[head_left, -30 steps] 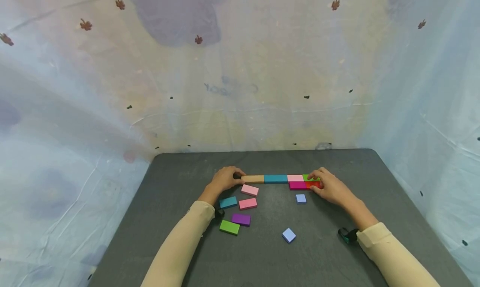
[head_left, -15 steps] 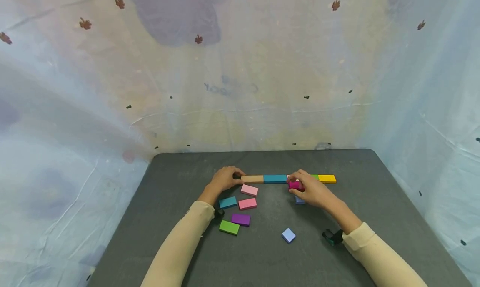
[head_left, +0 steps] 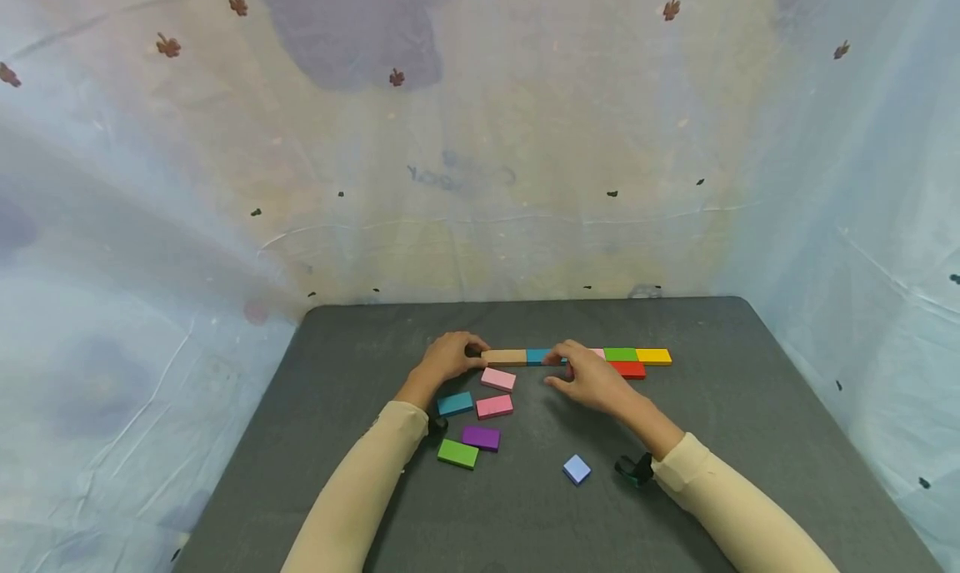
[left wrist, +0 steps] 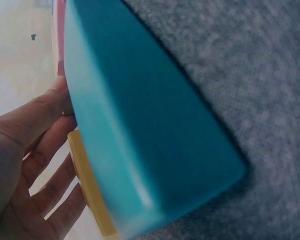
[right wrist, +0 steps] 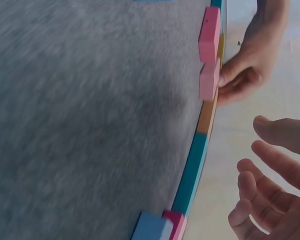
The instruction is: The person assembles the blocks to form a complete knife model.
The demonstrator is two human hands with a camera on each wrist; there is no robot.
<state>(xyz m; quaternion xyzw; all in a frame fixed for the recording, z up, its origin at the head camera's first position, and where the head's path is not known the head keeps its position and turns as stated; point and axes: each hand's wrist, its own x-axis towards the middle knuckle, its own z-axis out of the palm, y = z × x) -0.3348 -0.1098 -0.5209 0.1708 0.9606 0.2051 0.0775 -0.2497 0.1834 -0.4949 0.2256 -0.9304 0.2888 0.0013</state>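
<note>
A line of flat coloured blocks runs across the table's far part: tan [head_left: 504, 357], teal [head_left: 536, 356], pink, green [head_left: 621, 355] and yellow [head_left: 654, 356]. In front of it lies a red block [head_left: 627, 371]. My left hand [head_left: 447, 357] holds the tan block's left end between thumb and fingers. My right hand [head_left: 596, 379] is over the teal block, its fingers spread and loosely bent, nothing between them. A magenta block [right wrist: 174, 222] and a light blue block [right wrist: 149, 226] show in the right wrist view; my right hand hides both from the head view.
Near my left forearm lie two pink blocks [head_left: 495, 406], a small teal block [head_left: 455, 404], a purple block [head_left: 481, 438] and a green block. Another light blue block [head_left: 577, 470] lies nearer the front. A patterned sheet hangs behind the dark grey table [head_left: 525, 515].
My right hand has moved left along the line, from the green and red blocks past the magenta one to above the teal block. My left hand has stayed in place.
</note>
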